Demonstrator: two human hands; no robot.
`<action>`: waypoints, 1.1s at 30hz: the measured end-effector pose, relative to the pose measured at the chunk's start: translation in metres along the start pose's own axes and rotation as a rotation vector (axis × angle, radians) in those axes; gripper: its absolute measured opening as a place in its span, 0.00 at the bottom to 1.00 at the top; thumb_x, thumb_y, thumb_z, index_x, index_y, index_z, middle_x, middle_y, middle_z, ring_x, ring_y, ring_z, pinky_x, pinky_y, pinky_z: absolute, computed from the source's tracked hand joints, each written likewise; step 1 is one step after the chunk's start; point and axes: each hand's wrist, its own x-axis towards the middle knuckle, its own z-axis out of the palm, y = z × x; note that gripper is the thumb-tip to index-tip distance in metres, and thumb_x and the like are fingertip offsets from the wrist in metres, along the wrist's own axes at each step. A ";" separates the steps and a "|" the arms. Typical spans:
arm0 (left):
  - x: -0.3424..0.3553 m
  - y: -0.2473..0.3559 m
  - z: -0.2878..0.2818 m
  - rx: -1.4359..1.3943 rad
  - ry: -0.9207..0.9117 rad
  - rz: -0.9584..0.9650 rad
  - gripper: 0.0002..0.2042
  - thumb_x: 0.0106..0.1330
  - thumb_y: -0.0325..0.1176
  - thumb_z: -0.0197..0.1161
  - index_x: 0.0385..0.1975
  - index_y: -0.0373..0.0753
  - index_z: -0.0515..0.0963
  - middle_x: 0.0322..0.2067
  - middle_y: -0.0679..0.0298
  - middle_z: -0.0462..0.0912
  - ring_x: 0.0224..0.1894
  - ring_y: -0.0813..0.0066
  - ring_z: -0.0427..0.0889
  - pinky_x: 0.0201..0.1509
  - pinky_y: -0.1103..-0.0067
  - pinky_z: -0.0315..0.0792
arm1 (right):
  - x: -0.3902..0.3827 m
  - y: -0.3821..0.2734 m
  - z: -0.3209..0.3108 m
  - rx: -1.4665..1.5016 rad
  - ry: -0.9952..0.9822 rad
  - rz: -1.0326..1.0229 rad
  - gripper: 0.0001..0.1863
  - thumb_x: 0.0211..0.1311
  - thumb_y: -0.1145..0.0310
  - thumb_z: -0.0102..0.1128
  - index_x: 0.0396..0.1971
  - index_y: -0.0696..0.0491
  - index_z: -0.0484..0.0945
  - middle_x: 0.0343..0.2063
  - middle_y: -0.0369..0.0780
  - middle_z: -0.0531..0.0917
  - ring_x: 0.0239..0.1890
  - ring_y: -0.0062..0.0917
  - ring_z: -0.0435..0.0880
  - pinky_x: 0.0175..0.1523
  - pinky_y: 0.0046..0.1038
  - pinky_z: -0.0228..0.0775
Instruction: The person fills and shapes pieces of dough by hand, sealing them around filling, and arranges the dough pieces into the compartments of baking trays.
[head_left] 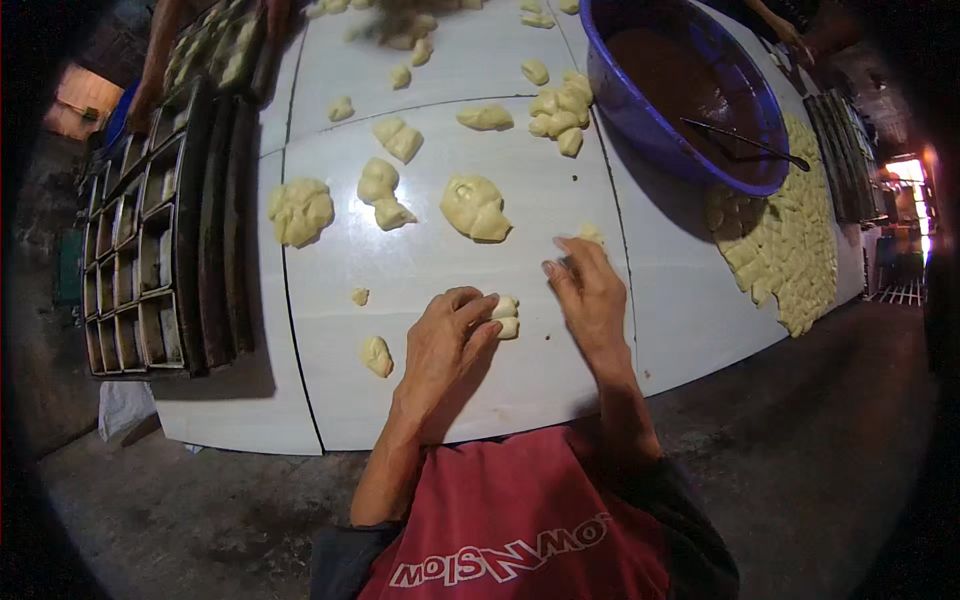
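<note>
My left hand [448, 338] rests low over the white tabletop, its fingers bent and pressed together against a small piece of pale dough [508, 318]. The right end of that piece shows; its left end is hidden under my fingertips. To the right of it, my right hand [594, 305] is raised a little with thumb and fingers apart, holding nothing. Just past its fingertips lies a dough scrap [590, 233]. Beyond both hands sits a large lump of dough [476, 208]. A smaller dough bit [376, 356] lies left of my left hand.
Stacked metal baking moulds [140, 260] stand at the left. A purple basin [610, 75] of brown filling, with a long utensil [745, 140] in it, stands at the far right beside a dough sheet [790, 250]. Other people's arms [155, 60] reach in at the back.
</note>
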 end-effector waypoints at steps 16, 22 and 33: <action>0.052 0.042 0.011 -0.793 -0.089 -0.266 0.14 0.65 0.32 0.67 0.47 0.33 0.79 0.29 0.67 0.84 0.26 0.88 0.77 0.25 0.87 0.68 | -0.004 0.004 -0.018 1.144 -0.365 0.675 0.21 0.72 0.61 0.56 0.56 0.60 0.74 0.43 0.40 0.81 0.45 0.21 0.82 0.52 0.20 0.72; 0.043 0.023 0.007 -0.931 -0.059 -0.266 0.12 0.68 0.32 0.64 0.45 0.31 0.80 0.32 0.66 0.84 0.29 0.86 0.80 0.31 0.86 0.74 | -0.007 -0.009 0.001 0.787 -0.161 0.136 0.22 0.68 0.69 0.60 0.59 0.60 0.72 0.55 0.43 0.75 0.56 0.23 0.75 0.59 0.22 0.67; -0.025 -0.053 -0.059 0.300 0.548 -0.225 0.17 0.61 0.33 0.68 0.49 0.36 0.80 0.43 0.55 0.82 0.36 0.63 0.82 0.43 0.75 0.76 | 0.002 -0.030 0.029 0.953 -0.378 0.474 0.13 0.69 0.69 0.53 0.49 0.56 0.76 0.40 0.34 0.79 0.40 0.15 0.77 0.44 0.20 0.73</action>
